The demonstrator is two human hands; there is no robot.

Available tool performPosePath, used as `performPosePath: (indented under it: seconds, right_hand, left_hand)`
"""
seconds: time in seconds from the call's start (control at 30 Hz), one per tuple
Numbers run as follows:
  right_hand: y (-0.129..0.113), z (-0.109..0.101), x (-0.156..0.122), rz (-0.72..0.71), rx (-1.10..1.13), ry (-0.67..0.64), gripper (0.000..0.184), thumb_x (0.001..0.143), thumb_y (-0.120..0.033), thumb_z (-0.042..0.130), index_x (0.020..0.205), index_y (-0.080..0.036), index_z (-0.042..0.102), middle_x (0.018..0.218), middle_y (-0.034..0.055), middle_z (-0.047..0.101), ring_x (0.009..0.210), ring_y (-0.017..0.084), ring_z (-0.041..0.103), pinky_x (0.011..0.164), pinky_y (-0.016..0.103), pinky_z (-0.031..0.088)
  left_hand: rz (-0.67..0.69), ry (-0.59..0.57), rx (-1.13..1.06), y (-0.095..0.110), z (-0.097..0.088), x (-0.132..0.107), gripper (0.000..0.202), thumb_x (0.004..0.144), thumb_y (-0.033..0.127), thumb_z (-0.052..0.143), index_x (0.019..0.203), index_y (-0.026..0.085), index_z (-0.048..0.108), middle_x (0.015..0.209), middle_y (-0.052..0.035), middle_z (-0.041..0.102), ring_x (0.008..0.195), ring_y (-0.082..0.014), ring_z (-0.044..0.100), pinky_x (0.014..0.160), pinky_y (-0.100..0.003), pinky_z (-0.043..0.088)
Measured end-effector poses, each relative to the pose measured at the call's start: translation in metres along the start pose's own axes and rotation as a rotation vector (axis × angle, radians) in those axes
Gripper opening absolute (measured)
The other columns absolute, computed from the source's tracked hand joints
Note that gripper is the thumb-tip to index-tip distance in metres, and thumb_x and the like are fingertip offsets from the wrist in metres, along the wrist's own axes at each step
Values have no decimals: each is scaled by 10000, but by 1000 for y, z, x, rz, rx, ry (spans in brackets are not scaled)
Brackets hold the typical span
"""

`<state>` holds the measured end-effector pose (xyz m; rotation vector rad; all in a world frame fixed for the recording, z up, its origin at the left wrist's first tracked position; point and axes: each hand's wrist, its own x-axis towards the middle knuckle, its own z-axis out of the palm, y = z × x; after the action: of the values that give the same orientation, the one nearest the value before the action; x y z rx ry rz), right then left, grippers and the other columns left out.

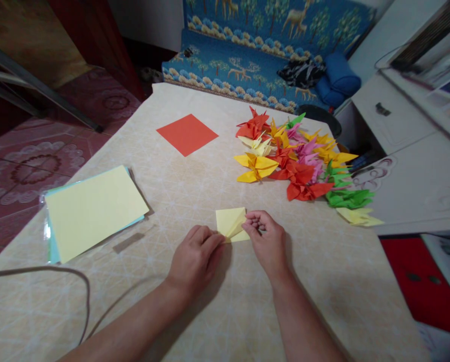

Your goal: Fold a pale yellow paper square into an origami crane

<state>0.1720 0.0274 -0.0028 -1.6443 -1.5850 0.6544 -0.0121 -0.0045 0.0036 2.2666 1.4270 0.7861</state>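
A small folded yellow paper (229,221) lies on the beige table (217,311) in front of me. My left hand (195,259) has its fingers curled and pinches the paper's lower left corner. My right hand (265,240) pinches the paper's right edge with bent fingers. Both forearms reach in from the bottom of the view.
A heap of folded paper cranes (300,161) in several colours lies at the right. One red paper square (187,133) lies flat further back. A stack of pale yellow sheets (93,211) sits at the left, with a cable (51,271) below it. White furniture (409,166) borders the table's right side.
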Motion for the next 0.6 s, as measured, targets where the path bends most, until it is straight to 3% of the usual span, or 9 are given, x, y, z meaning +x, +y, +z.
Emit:
performPosePath:
  seconds: [0.17,0.6]
  right_hand:
    - [0,2,0,9,-36,30,83,753,-239,622,832,-246,597,719,-17,638,649,144,585,618,263,468]
    - [-2,4,4,33,-2,1,59,751,-265,635,808,-256,650,713,-26,654,624,135,584,587,243,453]
  left_hand:
    - [-121,2,41,4,1,13,181,851,275,512,807,184,662,751,-59,596,766,-206,529,653,-337,452]
    - [-125,-39,42,6,2,14,176,863,238,475,763,176,606,769,-60,572,804,-211,504,688,-342,438]
